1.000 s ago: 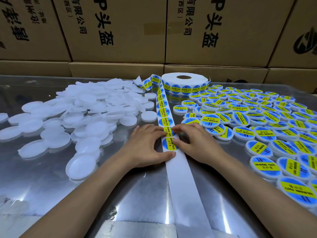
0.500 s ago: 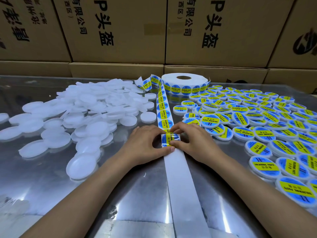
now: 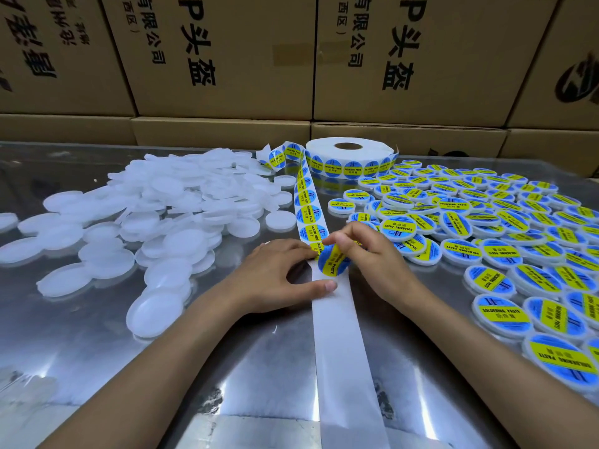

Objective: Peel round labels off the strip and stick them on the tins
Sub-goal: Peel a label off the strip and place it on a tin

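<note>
Big brown boxes [image 3: 227, 56] stood in a wall at the far side of my shiny metal table [image 3: 227, 367]. A heap of plain white tins [image 3: 155, 215] lay on the left, and lots of tins with labels [image 3: 486, 241] lay on the right. The label roll [image 3: 351, 157] sat far back in the middle, and the strip [image 3: 308, 212] ran from it toward me, right between my hands. A second before, the nearest round label had lain flat on the strip with both my hands pressed on it. Then its near edge began to lift. Now that round label [image 3: 334, 260] was up off the paper and curled, and only bare white backing [image 3: 340, 335] was left below it, near me. My right hand [image 3: 372, 254] pinched the label with thumb and fingertips bent around its top edge. My left hand [image 3: 275, 273] was mostly flat, and its thumb and fingers pressed the strip down on the table so it would not slide. I think the label was almost free or just free; I could not tell if a bit was stuck. So the peel part looked nearly done. Next I would need a plain tin from the left heap to stick it on.
</note>
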